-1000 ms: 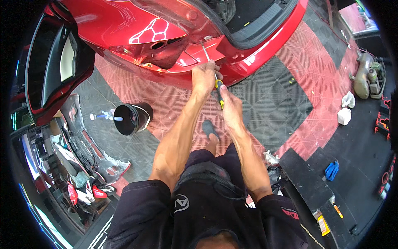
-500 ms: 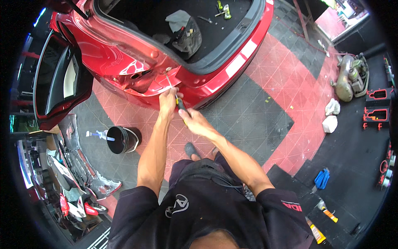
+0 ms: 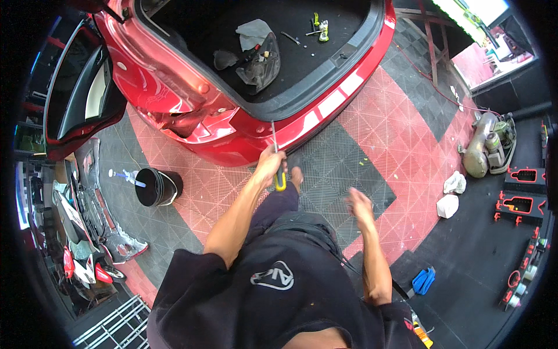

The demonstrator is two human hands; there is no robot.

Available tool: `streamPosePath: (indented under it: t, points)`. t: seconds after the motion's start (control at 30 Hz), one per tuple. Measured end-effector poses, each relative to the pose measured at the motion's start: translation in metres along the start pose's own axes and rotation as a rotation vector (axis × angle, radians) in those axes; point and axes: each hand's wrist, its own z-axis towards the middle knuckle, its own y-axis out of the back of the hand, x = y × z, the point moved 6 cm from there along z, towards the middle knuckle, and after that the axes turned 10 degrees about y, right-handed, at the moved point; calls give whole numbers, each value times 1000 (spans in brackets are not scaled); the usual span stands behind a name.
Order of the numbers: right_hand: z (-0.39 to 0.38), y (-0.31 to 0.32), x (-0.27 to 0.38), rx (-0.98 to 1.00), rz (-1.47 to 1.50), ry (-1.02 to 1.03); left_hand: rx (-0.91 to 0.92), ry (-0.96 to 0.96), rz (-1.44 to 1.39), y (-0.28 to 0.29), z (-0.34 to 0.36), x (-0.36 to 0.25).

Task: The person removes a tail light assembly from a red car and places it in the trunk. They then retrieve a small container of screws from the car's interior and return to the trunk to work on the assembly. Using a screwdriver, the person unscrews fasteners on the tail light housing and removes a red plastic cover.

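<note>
My left hand point(image 3: 270, 163) is closed around a screwdriver point(image 3: 281, 181) with a yellow and black handle. Its thin metal shaft points up toward the rear bumper point(image 3: 296, 121) of a red car. My right hand point(image 3: 358, 205) hangs over the floor to the right, slightly blurred, fingers apart and nothing visible in it. Left of the screwdriver, the car's rear corner has an open recess point(image 3: 180, 121) in the body. Inside the boot lie a tail lamp point(image 3: 260, 65), a grey cloth point(image 3: 253, 34) and a small yellow-green tool point(image 3: 323, 30).
A black bucket point(image 3: 154, 187) stands on the tiled floor at left, near the open car door point(image 3: 78, 96). Loose car parts and a motorcycle point(image 3: 87, 264) are at far left. On the right are a compressor point(image 3: 487, 145), white lumps point(image 3: 447, 206) and blue gloves point(image 3: 424, 281).
Both hands have left the car's rear corner. The left has moved right along the bumper with the screwdriver; the right has let go of it and swung out to the right.
</note>
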Motion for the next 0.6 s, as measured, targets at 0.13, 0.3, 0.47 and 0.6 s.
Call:
streamPosePath:
  t: [0.13, 0.3, 0.47, 0.6]
  points:
    - [-1, 144, -127, -439, 467, -180, 18, -117, 188, -47, 76, -75]
    - [-66, 195, -181, -656, 423, -476, -79, -112, 214, -65, 226, -162]
    - [-96, 139, -190, -542, 235, -721, -335, -338, 389, -65, 337, -220]
    - [-42, 118, -118, -245, 30, -766, -574, -344, 223, -47, 334, -215]
